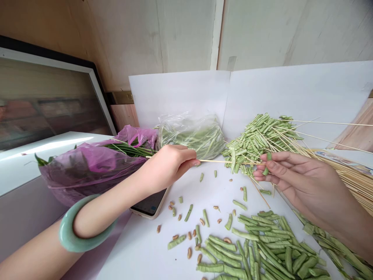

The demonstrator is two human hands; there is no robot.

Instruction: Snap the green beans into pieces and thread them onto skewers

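Observation:
My left hand (180, 165) pinches a thin bamboo skewer (217, 161) that runs level to the right. At the skewer's other end, my right hand (294, 175) holds a short piece of green bean (266, 165) between thumb and fingers, at the tip. Whether the tip has gone through the bean I cannot tell. Just behind the right hand lies a heap of skewered bean pieces (256, 136), their sticks pointing right. Below both hands, cut green beans (274, 245) are piled on the white table, with loose pieces and brown bean seeds (189, 252) scattered to their left.
A clear plastic bag of beans (192, 136) stands at the back. To its left is a purple bag (93, 167) with green stalks. A phone (150, 204) lies under my left forearm. Bare skewers (349, 179) are bundled at the right. White boards (180, 93) stand behind.

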